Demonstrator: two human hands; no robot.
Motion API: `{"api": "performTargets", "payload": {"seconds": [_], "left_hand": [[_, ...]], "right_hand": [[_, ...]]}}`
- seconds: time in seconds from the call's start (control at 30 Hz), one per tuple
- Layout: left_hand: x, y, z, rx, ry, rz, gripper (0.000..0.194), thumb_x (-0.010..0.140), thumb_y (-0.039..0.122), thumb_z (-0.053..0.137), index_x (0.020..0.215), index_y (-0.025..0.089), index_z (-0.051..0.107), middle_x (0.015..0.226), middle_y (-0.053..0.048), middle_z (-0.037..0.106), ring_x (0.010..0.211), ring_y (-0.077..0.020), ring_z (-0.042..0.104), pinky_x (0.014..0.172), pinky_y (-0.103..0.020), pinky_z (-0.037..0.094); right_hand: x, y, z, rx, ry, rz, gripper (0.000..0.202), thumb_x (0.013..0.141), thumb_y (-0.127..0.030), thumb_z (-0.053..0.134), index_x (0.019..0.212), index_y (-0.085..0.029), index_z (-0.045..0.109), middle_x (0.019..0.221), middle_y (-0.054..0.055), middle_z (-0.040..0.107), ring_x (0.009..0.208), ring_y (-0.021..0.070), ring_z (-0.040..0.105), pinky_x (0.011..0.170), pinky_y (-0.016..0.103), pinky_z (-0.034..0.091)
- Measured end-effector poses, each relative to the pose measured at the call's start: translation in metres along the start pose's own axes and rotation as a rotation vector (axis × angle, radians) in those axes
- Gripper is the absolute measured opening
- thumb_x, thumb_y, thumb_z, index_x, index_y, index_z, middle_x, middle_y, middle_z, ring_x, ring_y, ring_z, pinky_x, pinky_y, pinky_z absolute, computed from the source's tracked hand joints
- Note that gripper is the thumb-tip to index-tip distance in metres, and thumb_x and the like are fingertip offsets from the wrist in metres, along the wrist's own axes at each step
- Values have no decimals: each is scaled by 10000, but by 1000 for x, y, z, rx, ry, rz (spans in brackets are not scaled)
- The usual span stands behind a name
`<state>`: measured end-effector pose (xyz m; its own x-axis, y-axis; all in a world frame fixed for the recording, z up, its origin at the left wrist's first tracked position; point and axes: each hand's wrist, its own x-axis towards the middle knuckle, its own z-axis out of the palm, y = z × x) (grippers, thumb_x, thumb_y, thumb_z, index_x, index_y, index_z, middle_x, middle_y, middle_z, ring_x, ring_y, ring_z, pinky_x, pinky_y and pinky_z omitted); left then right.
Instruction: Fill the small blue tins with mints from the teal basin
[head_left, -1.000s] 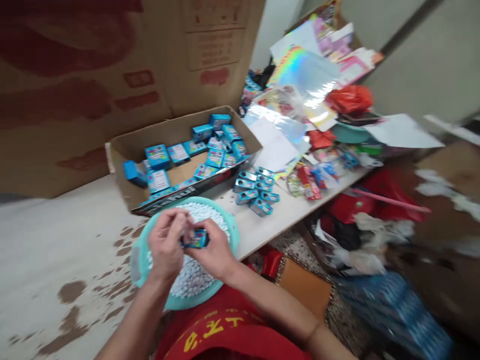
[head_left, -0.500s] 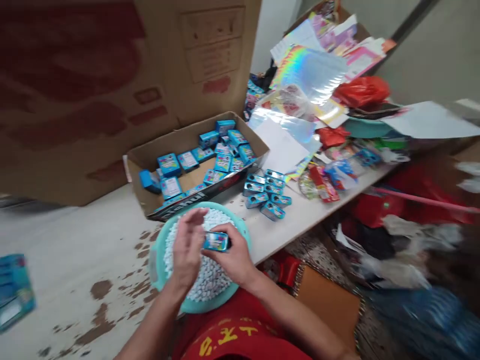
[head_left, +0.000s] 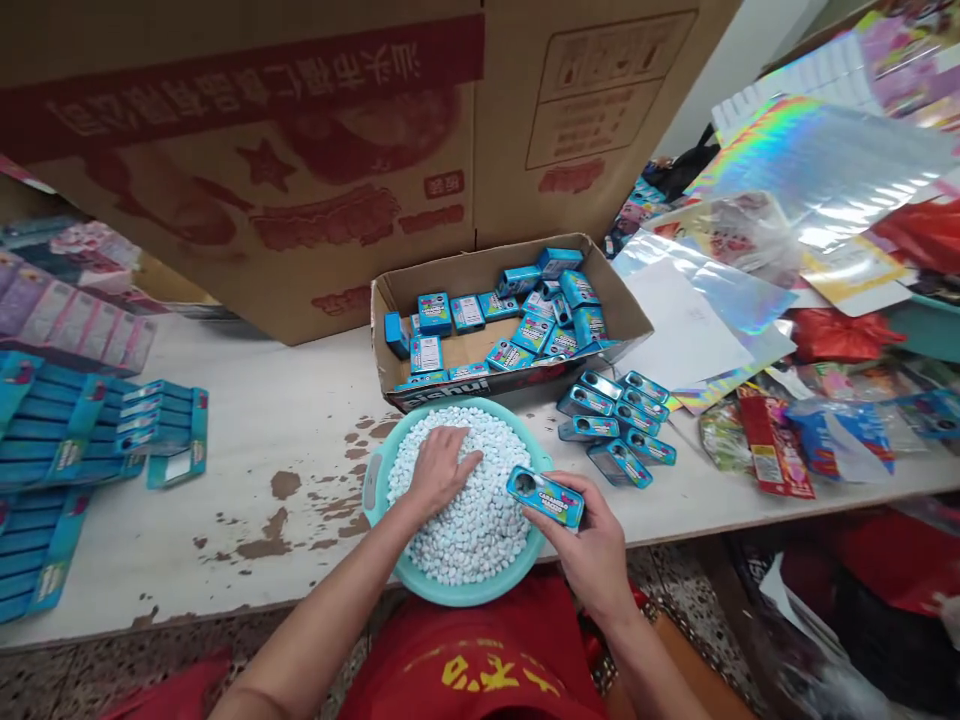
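A turquoise basin (head_left: 375,487) full of small white candies (head_left: 480,520) stands at the table's front edge. My left hand (head_left: 441,468) rests palm down on the candies, thumb apart from the fingers, whose tips are partly sunk among them. Over the basin's right rim, my right hand (head_left: 592,530) grips a small blue candy box (head_left: 546,498) between thumb and fingers. Its top, lettered "CARAMELO MACIZO", faces me and has a dark round opening at one end. Several similar blue boxes (head_left: 619,425) stand grouped on the table to the right of the basin.
Behind the basin, a shallow cardboard tray (head_left: 390,385) holds several blue boxes. A large carton (head_left: 337,180) rises behind it. Blue display packs (head_left: 67,430) sit at the left. Shiny sheets (head_left: 810,180) and plastic packets (head_left: 840,440) cover the right side. Brown stains (head_left: 277,530) mark the tabletop.
My left hand has moved away from the box and down onto the candies. My right hand has carried the box to the basin's right side. The view has turned left.
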<state>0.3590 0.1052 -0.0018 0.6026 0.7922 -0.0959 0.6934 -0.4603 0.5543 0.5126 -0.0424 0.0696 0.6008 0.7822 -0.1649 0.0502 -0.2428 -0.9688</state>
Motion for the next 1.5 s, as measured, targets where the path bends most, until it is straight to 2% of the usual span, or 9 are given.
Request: {"api": "performTargets", "payload": {"seconds": [0.17,0.27,0.4,0.57,0.73,0.9,1.03,1.13,1.5], "left_hand": [[-1,27,11,189,-102,-106,477,826,544,481,1108,173,578,1059,-113,590,1026,-293,500,871,-420,403],[1,32,13,171,-100,-153,355,839,451,480,1064,194,576,1016,-86,602,985,-259,543,807,-360,435],[1,21,18,41,3,-153,204,820,273,491,972,213,613,1003,-54,647,977,-214,585,822,-308,446],[-6,17,9,-396,199,-228,144,708,199,539,823,195,626,862,-21,675,822,-185,621,794,-303,460],[-15,49,-25,-1147,200,-414,166,685,296,622,789,178,574,581,46,541,450,-80,456,465,-205,368],[-21,78,-47,-1570,285,-353,187,703,285,650,770,177,513,623,32,564,499,-92,516,463,-198,392],[-22,81,-50,-1607,405,-329,201,753,281,616,662,168,476,589,31,544,510,-104,545,502,-219,424],[-21,81,-53,-1597,419,-314,215,755,277,617,637,165,477,600,30,542,516,-107,556,513,-227,433],[-16,90,-56,-1373,488,-275,187,748,306,670,826,180,557,625,36,576,541,-123,593,531,-244,481]], "right_hand": [[3,8,4,-39,18,68,425,627,-410,770,951,-195,601,891,34,653,789,190,609,708,306,516],[6,10,5,-23,18,75,450,619,-418,775,960,-188,593,898,41,660,800,198,614,710,313,514],[7,7,6,-12,-6,85,439,614,-420,773,943,-194,590,859,28,662,762,194,619,693,313,515],[4,0,10,-99,-67,53,393,645,-404,752,941,-200,594,839,16,650,742,185,611,680,300,505],[-1,-4,21,-228,-144,-38,330,693,-377,703,944,-194,590,892,45,648,801,212,611,721,328,493],[-3,-9,40,-376,-231,-218,274,711,-296,689,947,-205,583,935,50,633,906,238,588,782,356,466],[-4,-13,47,-405,-231,-270,265,724,-293,692,942,-207,569,919,41,631,889,227,593,763,341,468],[-3,-14,47,-402,-219,-299,283,721,-301,707,948,-208,565,923,40,626,884,225,590,761,341,468],[-1,-24,47,-302,-196,-322,288,704,-255,727,940,-219,566,922,32,629,885,214,597,765,333,474]]}}
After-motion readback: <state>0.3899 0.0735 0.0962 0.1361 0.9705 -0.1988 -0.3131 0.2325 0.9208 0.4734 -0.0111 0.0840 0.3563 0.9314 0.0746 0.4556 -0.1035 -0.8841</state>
